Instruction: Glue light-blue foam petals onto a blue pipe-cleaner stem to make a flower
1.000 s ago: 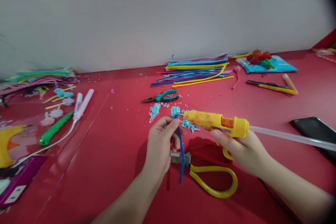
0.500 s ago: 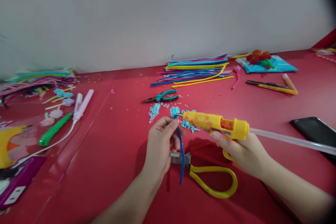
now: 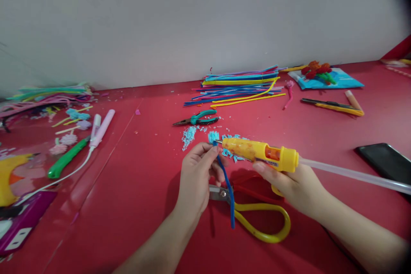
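"What containers do we have, and what do they hold?"

"At the far right we see a blue-and-white packet (image 3: 348, 79) with red and orange fuzzy flowers (image 3: 316, 68) resting on top; we can't tell what is inside it. Our yellow hot-glue gun (image 3: 247, 149) carries a translucent glue stick (image 3: 346, 172), which sticks out of its back end toward the right."

"And our grips?"

"Our right hand (image 3: 290, 182) is wrapped around the gun. Our left hand (image 3: 199, 167) pinches a dark-blue pipe cleaner (image 3: 228, 182) narrowly between thumb and fingers."

"Where does that pipe cleaner lie in the pinch?"

"Its far end pokes just past our fingertips, beside the gun's metal nozzle (image 3: 218, 141); we can't tell whether they touch. Its long end hangs toward the near side, across the scissors (image 3: 257, 206). Light-blue cut pieces (image 3: 213, 137) show just beyond our fingertips."
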The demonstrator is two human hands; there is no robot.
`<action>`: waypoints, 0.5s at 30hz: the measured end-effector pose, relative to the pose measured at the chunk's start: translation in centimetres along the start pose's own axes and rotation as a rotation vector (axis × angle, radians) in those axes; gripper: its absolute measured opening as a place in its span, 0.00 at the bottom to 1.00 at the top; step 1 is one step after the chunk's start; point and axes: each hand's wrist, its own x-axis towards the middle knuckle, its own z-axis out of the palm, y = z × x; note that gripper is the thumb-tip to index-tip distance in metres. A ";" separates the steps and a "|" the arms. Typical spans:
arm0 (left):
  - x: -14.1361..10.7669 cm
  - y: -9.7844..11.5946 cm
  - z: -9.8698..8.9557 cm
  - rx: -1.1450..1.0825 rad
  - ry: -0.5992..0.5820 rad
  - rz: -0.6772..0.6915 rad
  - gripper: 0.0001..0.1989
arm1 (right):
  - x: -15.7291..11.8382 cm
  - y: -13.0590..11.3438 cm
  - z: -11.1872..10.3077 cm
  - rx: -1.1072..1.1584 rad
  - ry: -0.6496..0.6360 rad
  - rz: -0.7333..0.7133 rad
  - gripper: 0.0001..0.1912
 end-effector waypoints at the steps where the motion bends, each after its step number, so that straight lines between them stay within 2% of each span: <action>1: 0.0 0.0 -0.1 -0.001 -0.003 0.002 0.08 | 0.0 0.1 0.0 0.008 0.000 0.003 0.13; 6: 0.4 -0.1 -0.5 -0.008 0.006 0.025 0.08 | -0.3 0.5 -0.1 0.185 0.004 0.067 0.13; 10: 0.5 -0.1 -0.6 -0.008 0.008 0.014 0.07 | 0.3 1.1 -0.7 0.379 0.129 0.248 0.16; 12: 0.5 -0.1 -0.6 0.005 -0.002 0.006 0.07 | 1.0 1.9 -1.1 0.365 0.155 0.332 0.15; 15: 0.5 -0.1 -0.6 0.019 -0.016 0.009 0.07 | 2.3 3.6 -1.6 0.153 0.115 0.356 0.08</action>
